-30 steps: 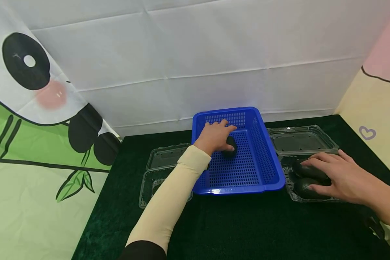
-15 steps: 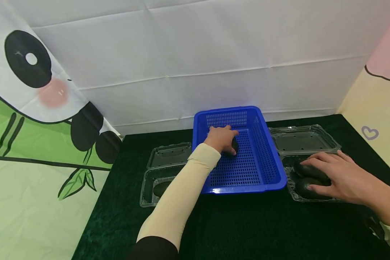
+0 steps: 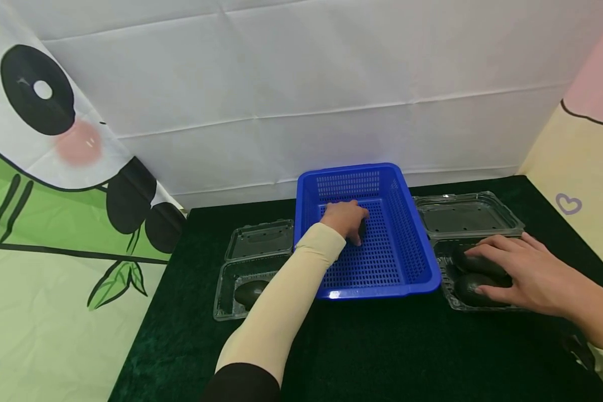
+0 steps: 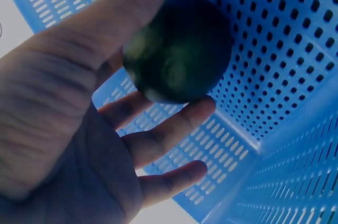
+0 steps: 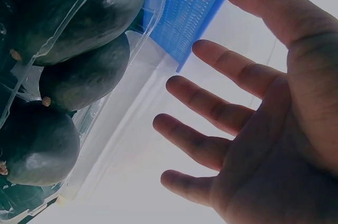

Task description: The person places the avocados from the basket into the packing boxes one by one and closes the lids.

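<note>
Avocado (image 4: 182, 49), one: in blue plastic basket (image 3: 369, 292), pinched by left hand (image 3: 345, 219); light thumb-and-fingertip hold advisable against bruising. Right hand (image 3: 537, 273): fingers relaxed, spread, near avocados (image 3: 477, 290) in clear clamshell (image 3: 469, 216) toward basket's four o'clock.

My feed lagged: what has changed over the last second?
The left hand moved down and slightly rightward in the blue basket, now curled round an avocado. The sleeve swung right, uncovering more of another avocado in the left clear box. The right hand and basket stayed put.
</note>
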A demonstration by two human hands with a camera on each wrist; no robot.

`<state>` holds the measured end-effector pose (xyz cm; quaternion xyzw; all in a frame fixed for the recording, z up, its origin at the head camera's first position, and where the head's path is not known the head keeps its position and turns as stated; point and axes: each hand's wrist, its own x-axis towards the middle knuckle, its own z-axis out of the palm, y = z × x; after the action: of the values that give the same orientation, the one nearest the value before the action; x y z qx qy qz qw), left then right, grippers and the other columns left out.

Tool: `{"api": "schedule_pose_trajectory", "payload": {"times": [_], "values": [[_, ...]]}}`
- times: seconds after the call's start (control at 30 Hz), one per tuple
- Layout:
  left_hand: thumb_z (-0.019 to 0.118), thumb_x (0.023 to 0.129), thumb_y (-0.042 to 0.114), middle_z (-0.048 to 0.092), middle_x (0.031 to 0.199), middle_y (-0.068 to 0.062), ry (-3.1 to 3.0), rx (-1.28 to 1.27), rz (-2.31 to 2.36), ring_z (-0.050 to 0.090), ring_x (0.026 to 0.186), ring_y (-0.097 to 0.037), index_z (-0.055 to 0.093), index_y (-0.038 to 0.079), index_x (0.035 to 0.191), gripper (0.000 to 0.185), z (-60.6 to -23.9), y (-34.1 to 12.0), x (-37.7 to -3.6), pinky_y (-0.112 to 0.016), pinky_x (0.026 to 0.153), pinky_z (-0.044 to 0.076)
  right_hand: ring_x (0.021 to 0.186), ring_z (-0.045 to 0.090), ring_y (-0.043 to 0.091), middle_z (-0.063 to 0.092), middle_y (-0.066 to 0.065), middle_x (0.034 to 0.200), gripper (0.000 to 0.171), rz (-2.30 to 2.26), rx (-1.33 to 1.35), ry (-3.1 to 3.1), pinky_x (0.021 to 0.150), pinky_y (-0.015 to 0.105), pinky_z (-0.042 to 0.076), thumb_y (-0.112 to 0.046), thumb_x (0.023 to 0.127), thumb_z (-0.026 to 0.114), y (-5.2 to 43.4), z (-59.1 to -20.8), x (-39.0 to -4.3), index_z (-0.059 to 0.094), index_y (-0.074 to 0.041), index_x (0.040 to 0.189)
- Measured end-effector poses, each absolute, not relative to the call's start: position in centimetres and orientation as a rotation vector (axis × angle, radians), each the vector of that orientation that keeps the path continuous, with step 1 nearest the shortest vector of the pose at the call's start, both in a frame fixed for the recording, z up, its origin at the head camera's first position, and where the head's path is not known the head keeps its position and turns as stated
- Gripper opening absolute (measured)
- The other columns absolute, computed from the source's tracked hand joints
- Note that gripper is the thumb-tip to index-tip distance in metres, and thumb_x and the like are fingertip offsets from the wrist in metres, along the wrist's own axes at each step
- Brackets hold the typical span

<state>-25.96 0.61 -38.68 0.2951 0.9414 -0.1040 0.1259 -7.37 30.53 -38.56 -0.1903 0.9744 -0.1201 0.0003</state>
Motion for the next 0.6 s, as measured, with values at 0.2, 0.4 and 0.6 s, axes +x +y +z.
{"api": "schedule_pose_trajectory", "payload": {"times": [0.2,0.4,0.6], "values": [[0.088,0.085,0.022,0.052,0.148,-0.005,2.722,0.860,-0.265,0.058,0.129,-0.027,0.059,0.031,0.147,0.069,-38.86,0.54,-25.57,-0.060,0.110,0.041,0.123,0.053,0.049,0.060,0.017,0.132,0.062,-0.379,-0.593,3.057,0.104,0.083,0.019,-0.038,0.082,0.088,30.58,-38.56,-7.36,0.065,-0.013,0.133],[0.086,0.086,0.020,0.051,0.148,-0.004,2.722,0.880,-0.303,0.062,0.120,-0.024,0.060,0.033,0.144,0.065,-39.02,0.51,-25.53,-0.059,0.106,0.045,0.124,0.053,0.051,0.059,0.018,0.132,0.062,-0.384,-0.587,3.051,0.105,0.084,0.016,-0.039,0.082,0.088,30.65,-38.66,-7.34,0.065,-0.013,0.134],[0.087,0.085,0.020,0.051,0.147,-0.003,2.738,0.914,-0.318,0.064,0.114,-0.022,0.061,0.034,0.142,0.064,-39.22,0.43,-25.72,-0.059,0.104,0.047,0.123,0.053,0.051,0.059,0.018,0.132,0.063,-0.375,-0.588,3.052,0.103,0.084,0.018,-0.040,0.081,0.088,30.71,-38.73,-7.34,0.065,-0.014,0.133]]}}
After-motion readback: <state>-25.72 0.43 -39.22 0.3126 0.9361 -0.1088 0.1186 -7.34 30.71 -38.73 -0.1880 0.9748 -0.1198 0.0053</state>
